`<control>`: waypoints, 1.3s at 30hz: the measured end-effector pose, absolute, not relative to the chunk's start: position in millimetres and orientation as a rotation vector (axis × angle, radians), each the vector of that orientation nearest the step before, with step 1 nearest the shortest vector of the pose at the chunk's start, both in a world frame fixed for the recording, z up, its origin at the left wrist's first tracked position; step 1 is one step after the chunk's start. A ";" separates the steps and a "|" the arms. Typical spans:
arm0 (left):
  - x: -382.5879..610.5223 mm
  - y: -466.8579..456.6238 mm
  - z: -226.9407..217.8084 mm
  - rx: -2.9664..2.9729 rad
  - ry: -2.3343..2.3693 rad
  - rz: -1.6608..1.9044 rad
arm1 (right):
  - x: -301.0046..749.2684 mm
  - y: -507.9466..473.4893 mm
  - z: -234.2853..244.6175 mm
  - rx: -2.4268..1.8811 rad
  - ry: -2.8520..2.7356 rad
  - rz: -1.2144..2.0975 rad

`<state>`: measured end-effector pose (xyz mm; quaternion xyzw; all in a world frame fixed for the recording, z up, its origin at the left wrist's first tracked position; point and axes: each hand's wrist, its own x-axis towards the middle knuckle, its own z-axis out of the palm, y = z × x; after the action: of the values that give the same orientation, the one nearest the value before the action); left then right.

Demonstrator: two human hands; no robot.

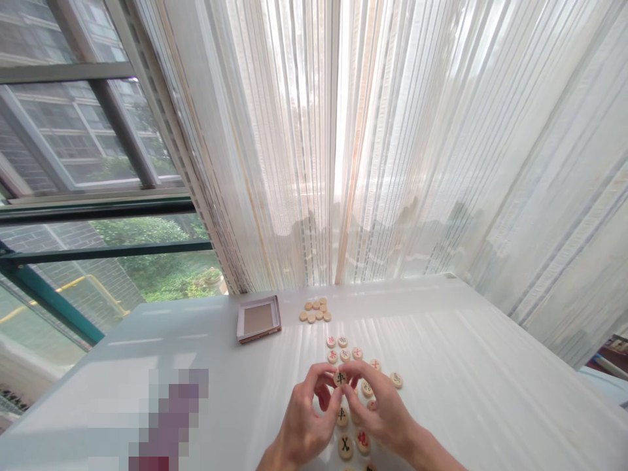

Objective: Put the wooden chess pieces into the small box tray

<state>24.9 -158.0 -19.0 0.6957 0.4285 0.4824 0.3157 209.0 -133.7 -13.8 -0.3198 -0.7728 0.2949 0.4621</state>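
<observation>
Between the fingertips of both hands is a round wooden Chinese chess piece (pixel 340 379) with a black character facing me. My left hand (pixel 311 412) pinches it from the left side, and my right hand (pixel 380 405) from the right. Below it on the table lies another piece with a black character (pixel 342 417), partly covered by my fingers. Nearer to me are a piece with a black X-like mark (pixel 345 447) and a red-character piece (pixel 362 441). Several more red and black pieces lie beyond my hands; a black one (pixel 396 379) sits to the right.
A shallow open box (pixel 258 318) stands at the table's far left. Right of it, several blank-looking wooden pieces (pixel 315 306) lie grouped. A pixelated purple area covers the table's left front. The white table (pixel 456 366) meets striped sheer curtains (pixel 314 163); a window (pixel 73 131) is at left.
</observation>
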 end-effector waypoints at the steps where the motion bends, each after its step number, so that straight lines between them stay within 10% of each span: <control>1: 25.3 -157.9 -19.5 1.841 1.136 1.272 | 209.0 -133.7 -13.4 -0.791 -1.898 0.730; 39: 23.5 -156.2 -24.2 1.659 1.176 1.269 | 207.8 -133.0 -10.0 -0.741 -1.989 0.746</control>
<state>23.5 -156.2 -24.2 0.6447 0.4569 0.4932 0.3639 207.8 -133.0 -10.0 -0.2971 -0.7976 0.2992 0.4313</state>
